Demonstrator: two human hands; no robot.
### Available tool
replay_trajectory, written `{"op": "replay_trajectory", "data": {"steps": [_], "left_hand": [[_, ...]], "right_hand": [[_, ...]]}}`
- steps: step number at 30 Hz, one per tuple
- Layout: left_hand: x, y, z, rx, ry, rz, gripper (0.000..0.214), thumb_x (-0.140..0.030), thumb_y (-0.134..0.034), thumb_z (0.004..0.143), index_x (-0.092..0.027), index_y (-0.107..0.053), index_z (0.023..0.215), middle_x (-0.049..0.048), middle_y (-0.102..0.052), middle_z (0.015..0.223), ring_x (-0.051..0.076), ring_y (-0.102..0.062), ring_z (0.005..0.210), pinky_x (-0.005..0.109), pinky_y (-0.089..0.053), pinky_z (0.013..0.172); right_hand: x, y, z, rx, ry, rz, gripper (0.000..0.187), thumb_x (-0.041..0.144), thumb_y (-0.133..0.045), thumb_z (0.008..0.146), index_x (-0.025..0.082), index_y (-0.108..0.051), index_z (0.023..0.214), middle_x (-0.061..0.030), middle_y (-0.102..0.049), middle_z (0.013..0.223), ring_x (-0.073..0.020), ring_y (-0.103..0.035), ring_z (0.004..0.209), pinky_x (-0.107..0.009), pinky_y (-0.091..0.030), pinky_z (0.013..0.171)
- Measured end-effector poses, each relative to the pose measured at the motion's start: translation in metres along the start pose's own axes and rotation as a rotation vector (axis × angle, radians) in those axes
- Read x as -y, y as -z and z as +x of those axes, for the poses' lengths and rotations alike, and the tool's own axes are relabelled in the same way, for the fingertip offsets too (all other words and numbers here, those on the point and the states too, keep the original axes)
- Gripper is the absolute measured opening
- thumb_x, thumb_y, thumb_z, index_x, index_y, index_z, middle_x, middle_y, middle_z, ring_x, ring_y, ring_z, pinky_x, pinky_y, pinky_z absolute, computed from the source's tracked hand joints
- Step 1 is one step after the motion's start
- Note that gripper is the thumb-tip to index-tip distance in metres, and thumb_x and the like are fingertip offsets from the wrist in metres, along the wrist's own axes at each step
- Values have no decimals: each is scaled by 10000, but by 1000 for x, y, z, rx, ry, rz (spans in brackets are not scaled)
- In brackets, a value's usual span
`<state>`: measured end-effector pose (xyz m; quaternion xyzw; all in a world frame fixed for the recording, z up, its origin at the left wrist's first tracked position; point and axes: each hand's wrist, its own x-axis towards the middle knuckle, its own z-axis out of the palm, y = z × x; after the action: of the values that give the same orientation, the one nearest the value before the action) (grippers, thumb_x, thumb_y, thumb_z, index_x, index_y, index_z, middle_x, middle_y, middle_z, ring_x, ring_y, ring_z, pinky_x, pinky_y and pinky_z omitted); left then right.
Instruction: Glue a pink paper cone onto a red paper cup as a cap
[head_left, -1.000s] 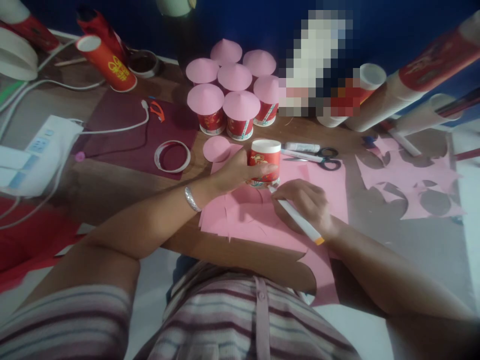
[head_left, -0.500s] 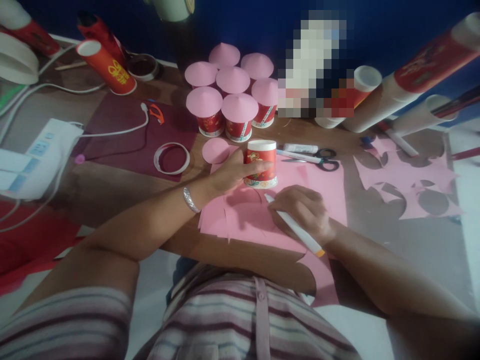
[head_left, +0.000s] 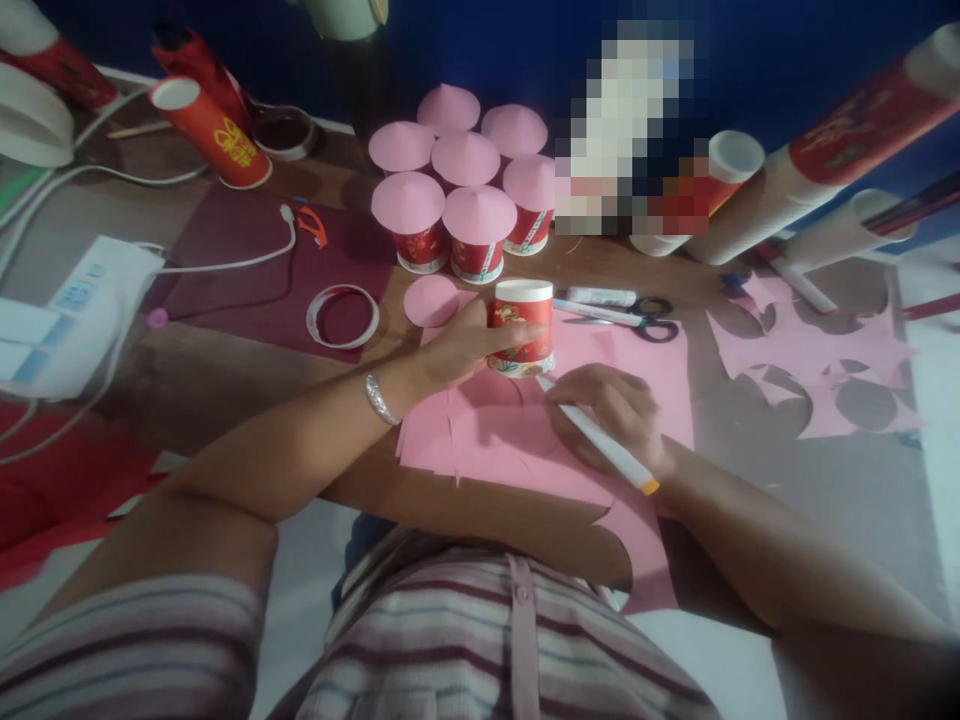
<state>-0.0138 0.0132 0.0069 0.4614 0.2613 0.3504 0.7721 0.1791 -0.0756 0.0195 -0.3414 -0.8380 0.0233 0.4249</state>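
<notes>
The left hand [head_left: 465, 350] is curled around the side of a red paper cup [head_left: 523, 325], fingers half closed on its wall and the thumb side hidden behind it. The cup stands upside down (white base on top) on a pink paper sheet [head_left: 637, 360], approx. in the middle of the table [head_left: 247, 370]. A silver bracelet [head_left: 379, 398] sits on the left wrist.

The right hand [head_left: 611, 415] is closed in a writing grip on a white pen [head_left: 600, 440] w/ an orange end. The pen tip touches the sheet right at the rim of the cup, on the near-right side; the orange end points back toward the person.

Just left of the cup lies a pink paper disc [head_left: 431, 300]. Behind it stand red cups w/ pink cone lids [head_left: 465, 200], packed close together. Scissors [head_left: 637, 318] lie just right of the cup, a tape ring [head_left: 343, 316] lies to the left, and pink offcuts [head_left: 810, 370] w/ round holes lie well apart at the right.
</notes>
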Motion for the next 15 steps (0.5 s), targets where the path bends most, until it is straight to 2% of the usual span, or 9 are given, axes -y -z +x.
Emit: {"op": "replay_trajectory", "data": {"steps": [4,15], "left_hand": [[-2,-2,0,23,1,-19,400,-380,-919,738,-132,-675,935,23,-696,807,119,-655,694,255,-564,654],[0,0,0,28,-20,-9,390,-377,-916,746,-139,-669,932,16,-683,809,115,-645,701,239,-545,630]], "right_hand": [[2,2,3,15,-63,23,187,85,-677,912,230,-580,980,11,-689,760,-134,-668,637,-245,-558,585],[2,2,3,16,-61,21,179,84,-683,893,229,-599,957,9,-702,751,-139,-673,621,-243,-551,581]]}}
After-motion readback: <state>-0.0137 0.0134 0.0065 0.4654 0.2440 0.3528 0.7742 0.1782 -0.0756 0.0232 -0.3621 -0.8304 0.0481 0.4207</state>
